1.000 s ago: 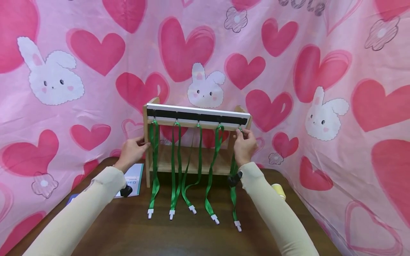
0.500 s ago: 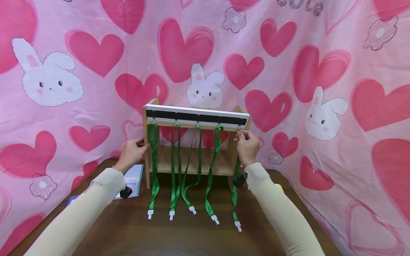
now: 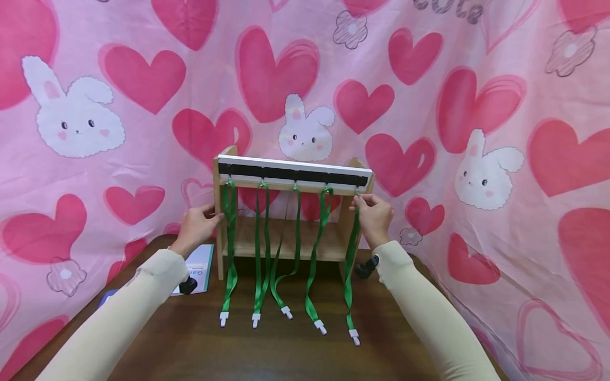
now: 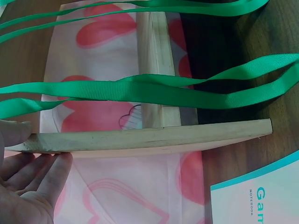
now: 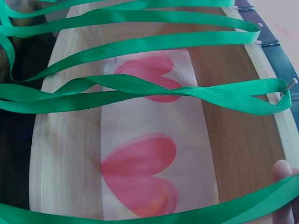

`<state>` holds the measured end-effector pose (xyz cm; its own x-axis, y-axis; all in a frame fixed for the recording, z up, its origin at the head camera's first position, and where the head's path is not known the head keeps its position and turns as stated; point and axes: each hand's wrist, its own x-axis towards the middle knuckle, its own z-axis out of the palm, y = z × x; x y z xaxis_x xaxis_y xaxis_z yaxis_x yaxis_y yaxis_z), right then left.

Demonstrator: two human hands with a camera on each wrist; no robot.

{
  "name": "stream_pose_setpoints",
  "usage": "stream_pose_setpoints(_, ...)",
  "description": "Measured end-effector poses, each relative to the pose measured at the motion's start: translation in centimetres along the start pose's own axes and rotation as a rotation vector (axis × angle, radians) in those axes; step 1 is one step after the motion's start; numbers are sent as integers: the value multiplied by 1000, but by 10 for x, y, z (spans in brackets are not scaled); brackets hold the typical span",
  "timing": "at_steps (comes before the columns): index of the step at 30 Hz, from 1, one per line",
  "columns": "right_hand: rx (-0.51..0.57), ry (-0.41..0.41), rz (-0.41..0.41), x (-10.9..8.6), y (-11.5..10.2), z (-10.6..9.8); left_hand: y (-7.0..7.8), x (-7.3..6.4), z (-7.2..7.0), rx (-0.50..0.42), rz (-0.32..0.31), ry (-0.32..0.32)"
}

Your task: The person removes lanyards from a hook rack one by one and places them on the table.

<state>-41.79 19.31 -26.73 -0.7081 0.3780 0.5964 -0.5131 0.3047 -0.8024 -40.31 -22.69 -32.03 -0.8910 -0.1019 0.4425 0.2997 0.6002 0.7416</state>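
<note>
A wooden rack (image 3: 286, 253) stands on the table, with a black-and-white hook rail (image 3: 295, 173) along its top front. Several green lanyards hang from the hooks, their white clips lying toward the front. My left hand (image 3: 197, 226) grips the rack's left side panel (image 4: 154, 136), thumb on one side and fingers on the other. At the right end, my right hand (image 3: 374, 216) pinches the rightmost green lanyard (image 3: 349, 270) just below its hook. In the right wrist view only a fingertip (image 5: 281, 171) shows beside that lanyard's strap, the rest of the hand being mostly out of frame.
A notebook (image 3: 200, 267) lies left of the rack, partly under my left forearm. Something blue (image 3: 107, 297) shows at the table's left edge. A pink cloth with hearts and rabbits (image 3: 305, 63) hangs behind and around the table (image 3: 286, 354).
My right wrist and forearm have swung a little to the right, while the fingertips stay near the same hook. More of the rightmost lanyard shows now. My left hand has stayed put.
</note>
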Motion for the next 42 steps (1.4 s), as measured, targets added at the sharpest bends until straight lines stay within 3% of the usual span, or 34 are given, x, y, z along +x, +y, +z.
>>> stream_pose_setpoints(6, -3, -22, 40, 1, -3, -5, -1, 0, 0, 7, 13, 5)
stream_pose_setpoints(14, -42, -41, 30, 0, -8, -8, 1, -1, 0, 11, 6, 10)
stream_pose_setpoints(26, -106, -129, 84, 1, -16, -17, 2, -1, 0, 8, -20, -1)
stream_pose_setpoints(42, -104, -137, 93, 3, -17, -20, 5, -2, 1, 14, -28, 14)
